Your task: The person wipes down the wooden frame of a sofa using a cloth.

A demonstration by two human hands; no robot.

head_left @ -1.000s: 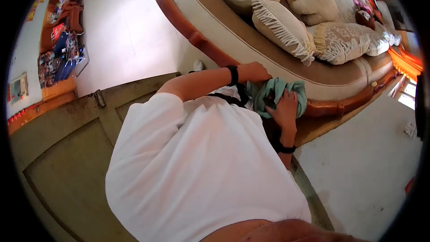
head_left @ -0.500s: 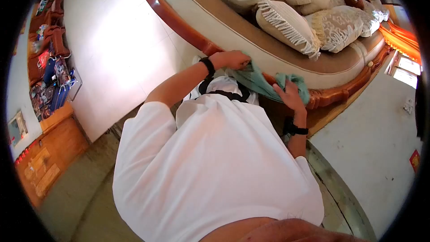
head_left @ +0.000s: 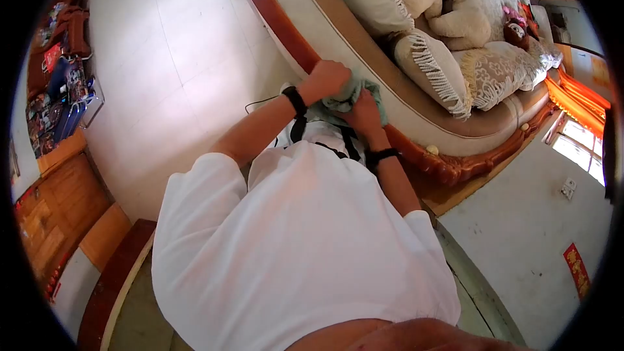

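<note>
A green cloth (head_left: pixel 351 94) is bunched between my two hands, close to the wooden front rail of the sofa (head_left: pixel 364 45). My left hand (head_left: pixel 327 81) is closed in a fist on the cloth's left part. On the cloth's right side, my right hand (head_left: pixel 365 116) grips it with the fingers bent, partly covered by folds. Both wrists wear black bands. The cloth hangs over my lap, and its lower edge is partly hidden by my hands.
Fringed cushions (head_left: pixel 432 68) and a large plush toy (head_left: pixel 468 23) lie on the sofa, with a small brown doll (head_left: pixel 517 32) beyond. Pale floor tiles (head_left: pixel 175 45) stretch left. A grey wall (head_left: pixel 520 201) stands at right, and an orange curtain (head_left: pixel 578 107) hangs by the window.
My hands have come closer together, the right one moving left. The cloth, stretched out between them before, is now bunched up. The view has shifted slightly.
</note>
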